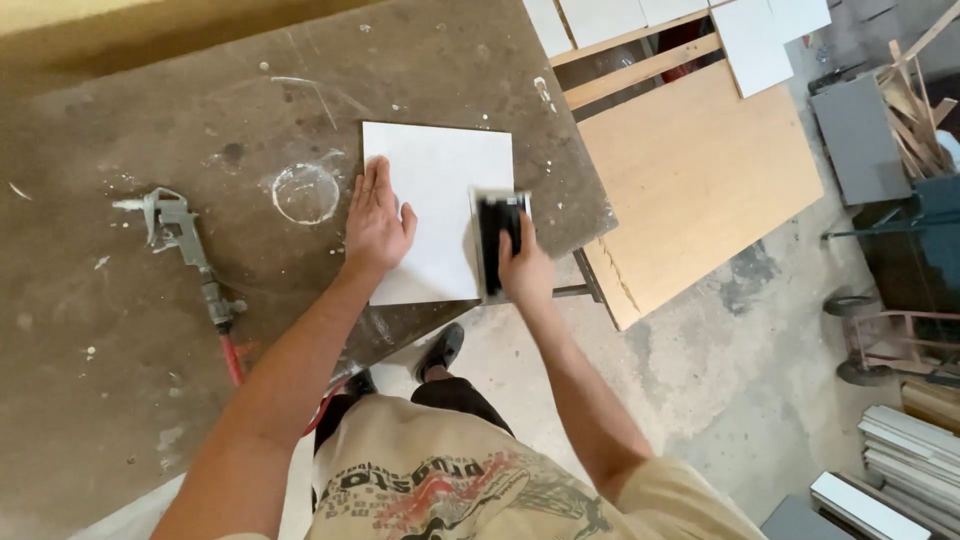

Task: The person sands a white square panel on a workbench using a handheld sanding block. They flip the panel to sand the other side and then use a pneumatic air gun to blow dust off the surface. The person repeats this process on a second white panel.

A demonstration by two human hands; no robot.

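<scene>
Fingers of my left hand [377, 222] press flat, spread, pinning the white panel [437, 200] near the counter's [150, 120] right edge while my right hand [522, 265] grips the black sanding block [498, 235].

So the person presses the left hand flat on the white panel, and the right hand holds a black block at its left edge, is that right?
Not quite. In the head view the left hand lies flat on the white panel, but the right hand holds the black block at its right edge, not its left.

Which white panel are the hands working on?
The white square panel on the brown workbench, under the left hand; the other white panels lie untouched at upper right.
</scene>
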